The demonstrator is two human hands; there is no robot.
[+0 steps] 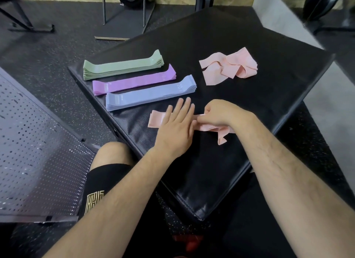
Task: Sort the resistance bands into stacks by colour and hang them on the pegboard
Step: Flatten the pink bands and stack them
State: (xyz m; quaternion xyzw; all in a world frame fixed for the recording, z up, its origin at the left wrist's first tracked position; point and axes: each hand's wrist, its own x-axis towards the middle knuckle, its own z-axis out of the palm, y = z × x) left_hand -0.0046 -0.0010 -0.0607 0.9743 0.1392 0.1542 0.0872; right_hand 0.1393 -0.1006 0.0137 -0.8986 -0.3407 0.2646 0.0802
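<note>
Smoothing out a pink band [157, 120] on the black mat [259, 107], just in front of the blue stack [149, 95]. Pressing it flat with the left hand [176, 127], fingers straight and a little spread. Pinching its other end with the right hand [221, 113], fingers curled. Looks soft, thin, stretchy and very light, so likely to curl and twist. Best held at both ends and pulled straight.

Counting three tidy stacks: one green stack [123, 66], one purple stack [134, 81], one blue. One messy pink pile [228, 65], well apart on the far side. Cannot count the bands inside each stack. One pegboard [38, 152] lying at the left, no bands hung on it yet.
</note>
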